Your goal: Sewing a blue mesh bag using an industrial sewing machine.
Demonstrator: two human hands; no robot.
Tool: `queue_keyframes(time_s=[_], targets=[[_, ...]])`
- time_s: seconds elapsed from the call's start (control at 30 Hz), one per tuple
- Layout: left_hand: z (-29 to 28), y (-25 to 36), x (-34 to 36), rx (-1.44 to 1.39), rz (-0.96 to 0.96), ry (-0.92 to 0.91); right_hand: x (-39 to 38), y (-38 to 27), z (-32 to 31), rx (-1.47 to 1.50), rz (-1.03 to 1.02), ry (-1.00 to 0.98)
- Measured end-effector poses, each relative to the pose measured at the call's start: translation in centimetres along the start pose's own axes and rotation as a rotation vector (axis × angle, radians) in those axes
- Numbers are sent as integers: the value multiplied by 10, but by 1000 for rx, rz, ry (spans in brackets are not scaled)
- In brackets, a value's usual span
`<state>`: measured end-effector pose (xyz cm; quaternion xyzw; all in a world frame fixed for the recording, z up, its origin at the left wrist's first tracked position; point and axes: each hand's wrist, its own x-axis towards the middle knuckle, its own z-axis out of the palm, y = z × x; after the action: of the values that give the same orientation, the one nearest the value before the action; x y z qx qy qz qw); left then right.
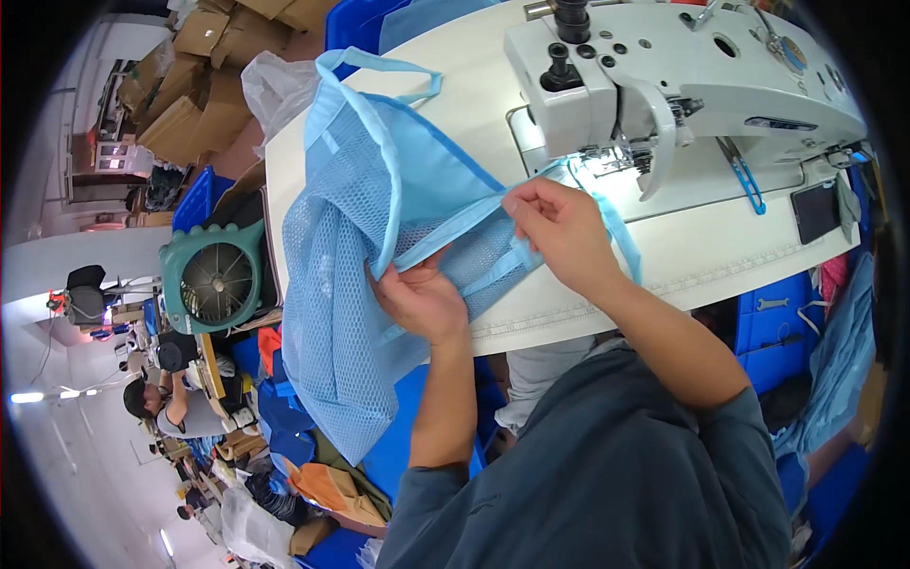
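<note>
Left of the sewing machine (682,71), the mesh bag (327,284) is draping; the left hand (424,299) is gripping it, the right hand (561,228) is pinching its trim (447,230), seemingly aligning a seam, next needing even feeding.

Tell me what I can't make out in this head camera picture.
Head view:
Some fingers of the left hand: hidden behind the blue mesh bag.
Stitching spot under the sewing machine: washed out by bright glare.
Sewing machine's top: cut off by the upper edge.
</note>
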<state>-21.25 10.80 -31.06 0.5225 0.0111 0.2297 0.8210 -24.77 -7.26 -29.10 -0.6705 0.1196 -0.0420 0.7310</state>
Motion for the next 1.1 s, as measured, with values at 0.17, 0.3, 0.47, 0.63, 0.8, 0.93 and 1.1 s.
queue_keyframes(time_s=[0.17,0.3,0.47,0.63,0.8,0.93,1.1], targets=[[-4,3,4,14,-16,-53,16,-21,15,-431,-466,115],[-7,6,9,-8,-55,-85,29,-18,29,-606,-726,42],[2,45,44,497,56,-147,19,4,33,-751,-768,-213],[42,73,102,1049,15,-413,12,16,39,-872,-891,39],[91,60,134,1411,-109,-848,15,22,42,-961,-913,27],[137,45,137,1661,184,-1047,14,24,46,-1022,-935,12],[159,27,174,1467,-129,-943,16,30,48,-1085,-890,-46]])
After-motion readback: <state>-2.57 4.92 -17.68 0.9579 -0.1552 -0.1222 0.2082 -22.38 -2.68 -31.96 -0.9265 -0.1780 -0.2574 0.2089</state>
